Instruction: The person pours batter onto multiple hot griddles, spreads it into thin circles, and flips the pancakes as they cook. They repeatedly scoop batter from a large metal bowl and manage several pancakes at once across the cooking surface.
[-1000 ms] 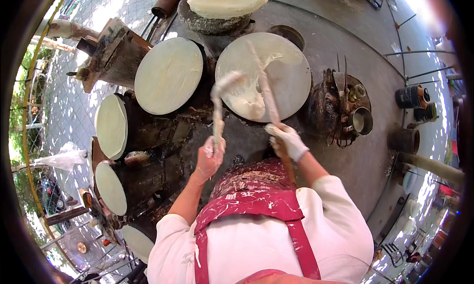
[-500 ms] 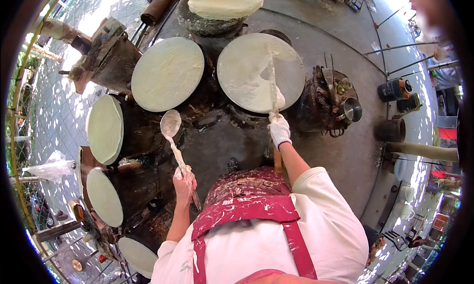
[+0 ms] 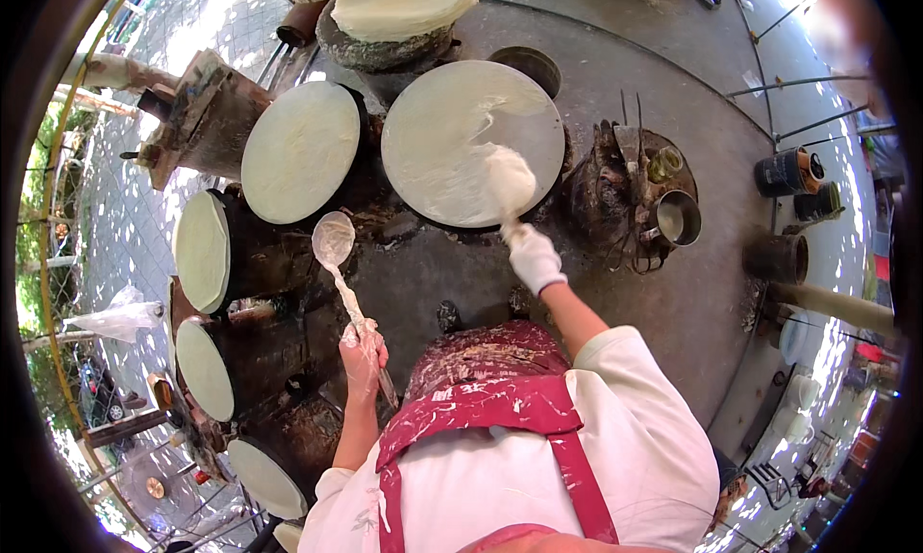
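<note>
My left hand is closed around the handle of a batter-smeared ladle, its bowl held up to the left of the big griddle. My right hand, in a white glove, grips a batter-coated spreader by its handle. The spreader's blurred, flat head is over the right part of the large round griddle. Pale batter coats the griddle's left and lower part in a thin layer, with a ragged edge near the middle. Grey surface shows on the right.
More round griddles with pale sheets curve down the left: a near one, another and several below. A stack of flatbreads stands at the back. To the right, a drum-like stand holds a metal pot and a jar; buckets lie beyond.
The spreader has turned from a thin edge-on line to showing its broad face, closer to the griddle's lower right. My left hand with the ladle stays about the same; the view has shifted slightly.
</note>
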Action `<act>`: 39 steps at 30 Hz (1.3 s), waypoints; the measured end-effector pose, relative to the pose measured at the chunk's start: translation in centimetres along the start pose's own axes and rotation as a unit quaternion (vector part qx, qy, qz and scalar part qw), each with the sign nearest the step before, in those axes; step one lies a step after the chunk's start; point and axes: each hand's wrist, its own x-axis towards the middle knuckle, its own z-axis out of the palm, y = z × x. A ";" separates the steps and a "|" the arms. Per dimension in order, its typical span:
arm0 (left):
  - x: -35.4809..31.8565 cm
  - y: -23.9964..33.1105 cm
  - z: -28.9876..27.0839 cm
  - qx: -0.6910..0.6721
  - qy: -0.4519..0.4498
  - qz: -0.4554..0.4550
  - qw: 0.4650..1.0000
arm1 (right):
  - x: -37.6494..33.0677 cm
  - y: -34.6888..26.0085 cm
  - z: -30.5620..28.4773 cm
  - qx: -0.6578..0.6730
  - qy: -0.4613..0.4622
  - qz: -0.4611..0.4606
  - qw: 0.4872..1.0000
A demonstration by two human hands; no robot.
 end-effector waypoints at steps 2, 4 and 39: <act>-0.8 0.1 1.6 0.005 0.015 -0.001 1.000 | -0.6 1.7 -0.3 -0.103 -0.075 -0.003 0.992; -1.7 0.1 2.8 0.012 0.026 -0.003 1.000 | -0.2 2.1 -2.9 -0.122 -0.053 0.025 0.991; -4.7 -0.6 7.2 0.060 0.138 -0.045 0.988 | 23.5 -0.2 -15.3 -0.189 0.137 -0.133 0.963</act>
